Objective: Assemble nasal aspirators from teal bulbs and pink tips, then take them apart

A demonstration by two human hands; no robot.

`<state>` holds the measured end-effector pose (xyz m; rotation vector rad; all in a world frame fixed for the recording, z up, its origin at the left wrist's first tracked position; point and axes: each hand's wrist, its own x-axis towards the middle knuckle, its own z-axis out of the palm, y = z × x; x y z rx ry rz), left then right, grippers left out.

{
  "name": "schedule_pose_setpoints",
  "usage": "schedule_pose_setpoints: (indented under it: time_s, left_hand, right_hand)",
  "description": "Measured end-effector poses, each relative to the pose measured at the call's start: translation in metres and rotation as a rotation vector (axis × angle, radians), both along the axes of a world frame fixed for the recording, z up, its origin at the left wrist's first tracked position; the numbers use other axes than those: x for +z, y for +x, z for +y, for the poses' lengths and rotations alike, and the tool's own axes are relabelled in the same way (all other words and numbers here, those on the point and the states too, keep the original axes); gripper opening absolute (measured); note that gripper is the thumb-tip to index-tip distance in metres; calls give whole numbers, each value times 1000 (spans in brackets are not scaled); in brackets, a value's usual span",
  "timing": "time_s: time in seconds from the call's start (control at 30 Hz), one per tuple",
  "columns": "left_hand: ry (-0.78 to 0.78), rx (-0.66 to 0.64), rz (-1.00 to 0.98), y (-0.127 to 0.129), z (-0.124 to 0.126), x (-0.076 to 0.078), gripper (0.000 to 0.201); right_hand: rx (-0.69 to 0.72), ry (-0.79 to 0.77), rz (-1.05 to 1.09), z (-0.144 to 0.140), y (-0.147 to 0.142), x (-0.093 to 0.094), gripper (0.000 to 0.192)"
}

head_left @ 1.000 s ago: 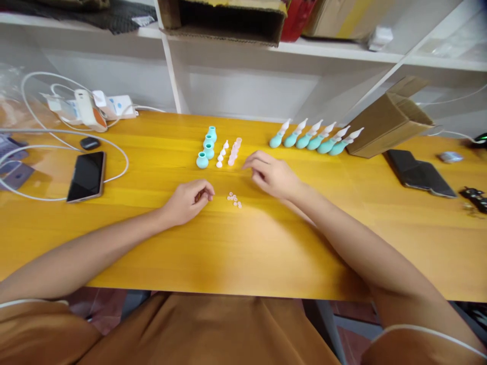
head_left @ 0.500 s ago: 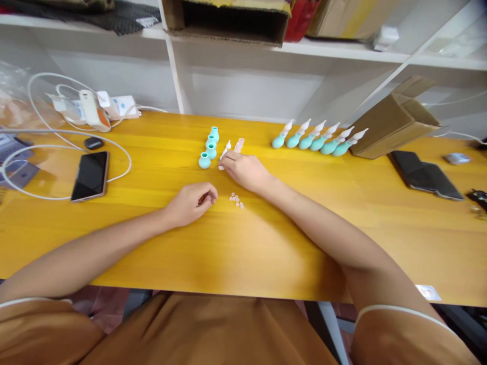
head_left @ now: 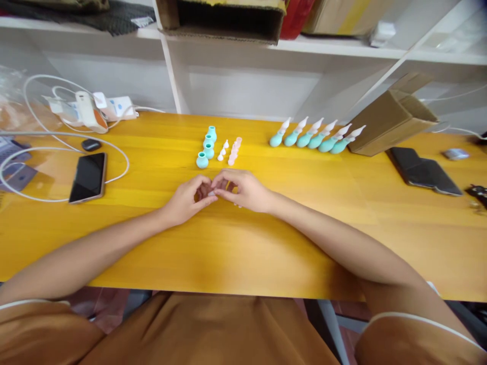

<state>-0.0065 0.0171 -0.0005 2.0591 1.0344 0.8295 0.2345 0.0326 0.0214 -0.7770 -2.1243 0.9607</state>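
Observation:
My left hand (head_left: 190,199) and my right hand (head_left: 243,190) meet above the table, fingertips together. A small white nozzle tip (head_left: 212,193) shows between them, mostly hidden; my right fingers pinch it. The left fingers are curled in a pinch, and whatever they hold is hidden. Behind the hands stand a row of open turquoise bulbs (head_left: 202,160), a short row of white nozzle tips (head_left: 223,151) and a row of pale pink connector pieces (head_left: 235,151). Small pale rings (head_left: 238,205) lie mostly covered by my right hand.
Several assembled turquoise bulbs with white tips (head_left: 297,138) stand at the back right, beside an open cardboard box (head_left: 391,121). A black wallet-like case (head_left: 424,170) lies farther right. A phone (head_left: 88,177), white cables and a power strip (head_left: 124,106) occupy the left. Shelves rise behind.
My right hand has come back from the row of white nozzle tips with one and joined my left hand. The left fingertips have shifted slightly to meet it. The rings are now mostly covered.

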Motion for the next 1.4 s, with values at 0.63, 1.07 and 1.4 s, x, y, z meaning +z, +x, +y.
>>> schedule_pose_setpoints:
  time_s: [0.63, 1.07, 1.4]
  left_hand:
    - [48, -97, -58, 1, 3, -2, 21]
    - [-16, -121, -30, 1, 6, -3, 25]
    - [125, -174, 168, 2, 4, -3, 23]
  right_hand:
    - [123, 188, -135, 26, 60, -42, 27]
    - [62, 221, -153, 24, 57, -47, 25]
    - [-97, 165, -99, 22, 56, -47, 14]
